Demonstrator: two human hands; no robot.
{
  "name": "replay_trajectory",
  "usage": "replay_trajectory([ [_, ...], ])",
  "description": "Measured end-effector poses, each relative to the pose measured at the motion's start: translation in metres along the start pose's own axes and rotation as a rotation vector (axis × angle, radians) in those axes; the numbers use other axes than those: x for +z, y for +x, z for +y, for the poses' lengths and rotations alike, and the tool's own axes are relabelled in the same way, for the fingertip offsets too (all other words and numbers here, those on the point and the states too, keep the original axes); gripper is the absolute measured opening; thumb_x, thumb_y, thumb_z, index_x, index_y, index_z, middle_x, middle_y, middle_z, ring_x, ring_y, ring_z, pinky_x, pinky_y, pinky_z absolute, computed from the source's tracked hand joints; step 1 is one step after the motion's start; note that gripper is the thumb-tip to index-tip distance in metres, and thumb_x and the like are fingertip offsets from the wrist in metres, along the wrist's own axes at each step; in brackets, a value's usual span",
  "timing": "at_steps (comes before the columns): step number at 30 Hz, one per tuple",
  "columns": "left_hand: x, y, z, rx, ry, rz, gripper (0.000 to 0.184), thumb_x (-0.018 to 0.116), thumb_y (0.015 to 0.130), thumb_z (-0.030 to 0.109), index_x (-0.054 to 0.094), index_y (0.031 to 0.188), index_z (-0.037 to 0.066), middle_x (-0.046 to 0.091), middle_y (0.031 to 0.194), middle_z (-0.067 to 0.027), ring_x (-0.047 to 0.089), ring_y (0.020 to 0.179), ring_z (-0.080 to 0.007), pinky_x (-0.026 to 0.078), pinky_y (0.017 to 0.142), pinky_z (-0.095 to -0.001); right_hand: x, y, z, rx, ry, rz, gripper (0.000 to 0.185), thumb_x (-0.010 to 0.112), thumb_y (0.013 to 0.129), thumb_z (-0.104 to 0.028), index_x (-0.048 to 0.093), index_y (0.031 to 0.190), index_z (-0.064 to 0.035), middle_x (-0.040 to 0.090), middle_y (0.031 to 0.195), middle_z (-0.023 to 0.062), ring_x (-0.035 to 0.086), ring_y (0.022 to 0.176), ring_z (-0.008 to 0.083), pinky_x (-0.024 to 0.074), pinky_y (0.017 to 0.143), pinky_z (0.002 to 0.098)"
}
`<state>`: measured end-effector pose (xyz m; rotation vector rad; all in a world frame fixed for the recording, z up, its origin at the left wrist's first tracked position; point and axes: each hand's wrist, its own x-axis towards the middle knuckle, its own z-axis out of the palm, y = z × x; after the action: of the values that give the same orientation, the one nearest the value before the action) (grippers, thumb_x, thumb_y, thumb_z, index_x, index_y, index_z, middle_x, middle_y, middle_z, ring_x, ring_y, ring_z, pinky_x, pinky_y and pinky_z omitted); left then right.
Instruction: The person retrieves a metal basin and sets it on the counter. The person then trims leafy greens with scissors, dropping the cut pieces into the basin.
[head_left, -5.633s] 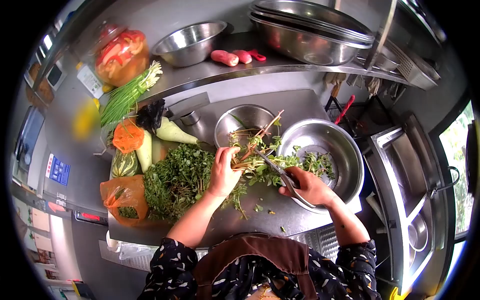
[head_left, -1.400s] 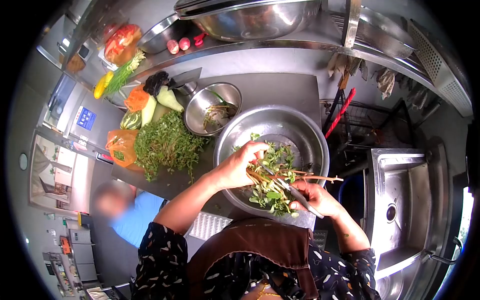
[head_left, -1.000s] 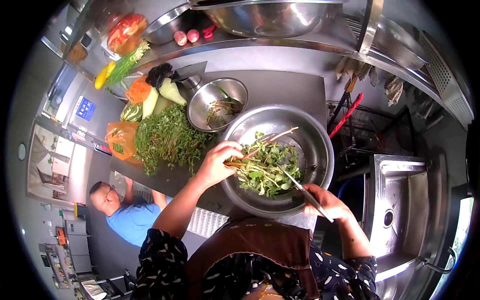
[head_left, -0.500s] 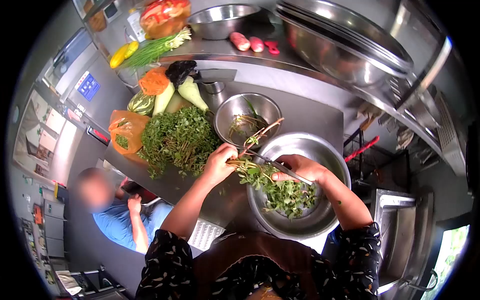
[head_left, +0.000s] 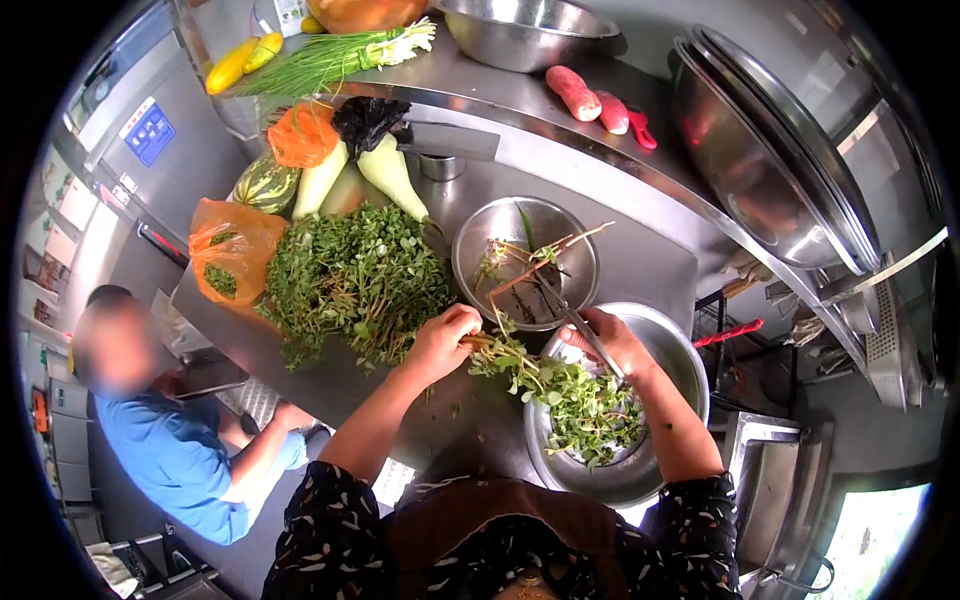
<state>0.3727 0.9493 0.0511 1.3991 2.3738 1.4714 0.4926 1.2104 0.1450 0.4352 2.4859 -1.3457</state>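
My left hand is closed on the stem ends of a leafy green sprig, which stretches right towards the large metal basin. My right hand grips a slim metal tool with a narrow blade pointing up-left over the small steel bowl. Long brownish stems cross the bowl by the blade tip; whether they touch it I cannot tell. Cut leafy greens lie in the basin below my right hand. A big heap of greens sits left of my hands.
Behind the heap are pale gourds, an orange bag and a cleaver. The shelf above holds spring onions, pink roots and stacked basins. A person in blue sits at left.
The blade has swung to point more steeply up over the small bowl, and the long stems now lie across it. My left hand still holds the sprig. The seated person has shifted, and the view has moved.
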Motion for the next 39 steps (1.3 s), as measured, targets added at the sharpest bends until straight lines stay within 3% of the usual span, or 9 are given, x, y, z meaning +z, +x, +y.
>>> replay_trajectory([
  [7,0.02,0.019,-0.009,-0.085,-0.095,0.314,0.033,0.068,0.069,-0.009,0.054,0.095,0.006,0.061,0.085,-0.0073,0.069,0.08,-0.0223,0.055,0.066,-0.0328,-0.001,0.011,-0.004,0.061,0.047,-0.008,0.08,0.069,0.073,-0.064,0.059,0.114,0.0037,0.065,0.096,0.0156,0.061,0.089,0.0203,0.0476,0.079,0.0326],
  [11,0.01,0.034,-0.009,0.02,0.007,0.099,0.038,0.064,0.07,-0.008,0.061,0.103,0.01,0.065,0.09,-0.0056,0.068,0.081,-0.0209,0.055,0.068,-0.0324,0.001,0.011,-0.002,0.096,0.074,-0.038,0.081,0.068,0.074,-0.064,0.057,0.116,0.004,0.065,0.098,0.0169,0.061,0.09,0.0213,0.0473,0.08,0.0327],
  [14,0.015,0.04,-0.021,0.088,0.024,0.105,0.039,0.061,0.067,-0.01,0.062,0.101,0.009,0.066,0.092,-0.0066,0.067,0.08,-0.025,0.055,0.068,-0.0342,0.005,0.012,0.005,0.023,0.116,-0.024,0.081,0.065,0.076,-0.065,0.056,0.117,0.004,0.064,0.09,0.0128,0.061,0.08,0.017,0.0489,0.069,0.0292],
  [16,0.016,0.044,-0.021,0.091,0.018,0.127,0.042,0.059,0.064,-0.011,0.061,0.101,0.008,0.066,0.093,-0.0087,0.066,0.079,-0.0287,0.054,0.069,-0.0361,0.003,0.012,0.001,0.091,0.357,-0.25,0.064,0.057,0.086,-0.059,0.053,0.115,-0.0026,0.048,0.068,-0.0009,0.047,0.055,0.0061,0.0387,0.048,0.022],
  [18,0.019,0.046,-0.019,0.023,0.028,0.19,0.04,0.06,0.064,-0.01,0.061,0.1,0.007,0.066,0.093,-0.0105,0.066,0.078,-0.0296,0.054,0.068,-0.0367,0.005,0.01,0.005,0.097,0.309,-0.282,0.066,0.057,0.082,-0.065,0.054,0.107,-0.0036,0.042,0.066,-0.0028,0.045,0.054,0.0058,0.0389,0.044,0.0211],
  [23,0.026,0.053,-0.013,0.084,0.068,0.249,0.039,0.061,0.063,-0.009,0.06,0.099,0.007,0.065,0.092,-0.0114,0.065,0.08,-0.0306,0.054,0.069,-0.0376,0.016,0.005,0.002,0.214,0.488,-0.234,0.061,0.056,0.081,-0.067,0.055,0.089,-0.0063,0.046,0.06,-0.0009,0.049,0.048,0.0087,0.0394,0.043,0.0228],
  [28,0.031,0.046,-0.013,-0.025,0.083,0.185,0.038,0.062,0.064,-0.008,0.06,0.1,0.007,0.064,0.093,-0.012,0.065,0.083,-0.0316,0.053,0.072,-0.0384,0.018,0.031,0.01,0.18,0.559,-0.066,0.071,0.052,0.078,-0.075,0.053,0.089,-0.005,0.047,0.059,-0.0006,0.049,0.046,0.0098,0.0403,0.042,0.0225],
  [31,0.036,0.043,-0.018,-0.085,0.106,0.22,0.039,0.062,0.065,-0.008,0.06,0.101,0.008,0.064,0.094,-0.0123,0.064,0.085,-0.0322,0.053,0.074,-0.0385,0.013,0.03,0.006,0.312,0.528,-0.262,0.069,0.054,0.078,-0.074,0.053,0.084,-0.0054,0.047,0.058,-0.0005,0.049,0.046,0.0109,0.0411,0.041,0.0232],
  [39,0.038,0.044,-0.025,-0.089,0.123,0.239,0.044,0.061,0.064,-0.009,0.06,0.104,0.008,0.063,0.093,-0.0117,0.063,0.085,-0.0326,0.052,0.074,-0.0391,-0.005,0.017,0.008,0.252,0.358,-0.371,0.063,0.057,0.079,-0.07,0.052,0.074,-0.0068,0.046,0.057,-0.0003,0.047,0.046,0.0089,0.0412,0.039,0.0241],
])
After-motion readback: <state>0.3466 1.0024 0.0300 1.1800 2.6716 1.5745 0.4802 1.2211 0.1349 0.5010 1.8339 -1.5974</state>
